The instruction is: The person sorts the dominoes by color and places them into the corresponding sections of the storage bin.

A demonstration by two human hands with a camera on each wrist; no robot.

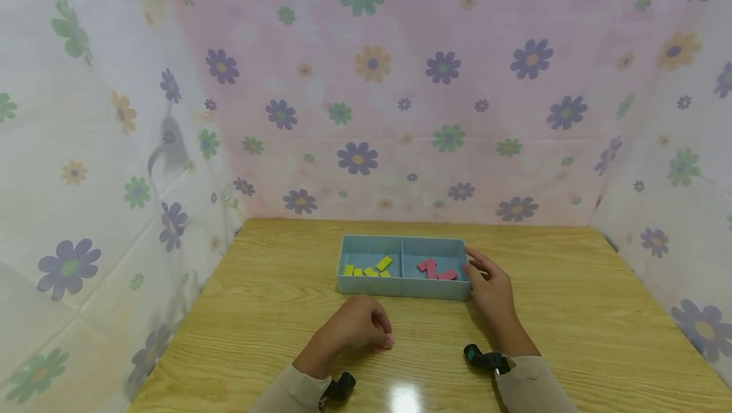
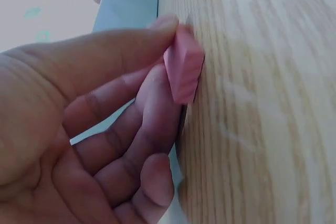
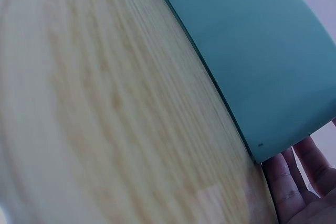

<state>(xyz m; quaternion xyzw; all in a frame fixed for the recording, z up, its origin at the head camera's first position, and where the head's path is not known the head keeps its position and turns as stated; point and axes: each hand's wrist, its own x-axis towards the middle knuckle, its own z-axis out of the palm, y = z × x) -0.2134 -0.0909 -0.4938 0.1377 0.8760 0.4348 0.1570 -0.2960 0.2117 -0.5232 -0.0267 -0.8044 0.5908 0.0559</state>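
A light-blue two-part box [image 1: 374, 286] stands on the table. Several yellow blocks [image 1: 384, 264] lie in its left compartment and several pink blocks [image 1: 431, 269] in its right one. In front of the box, my left hand [image 1: 356, 325] pinches a pink block [image 2: 185, 66] between thumb and fingertip, low at the tabletop. My right hand [image 1: 493, 289] touches the right end of the box with extended fingers. The right wrist view has these fingers [image 3: 283, 182] against the box's end wall [image 3: 257, 77], partly hidden behind its corner.
The wood-grain table [image 1: 263, 311] reaches back to a flower-patterned cloth [image 1: 400, 146], which also hangs at both sides. Dark wrist-worn cameras sit on the left wrist [image 1: 341, 387] and the right wrist [image 1: 483, 359].
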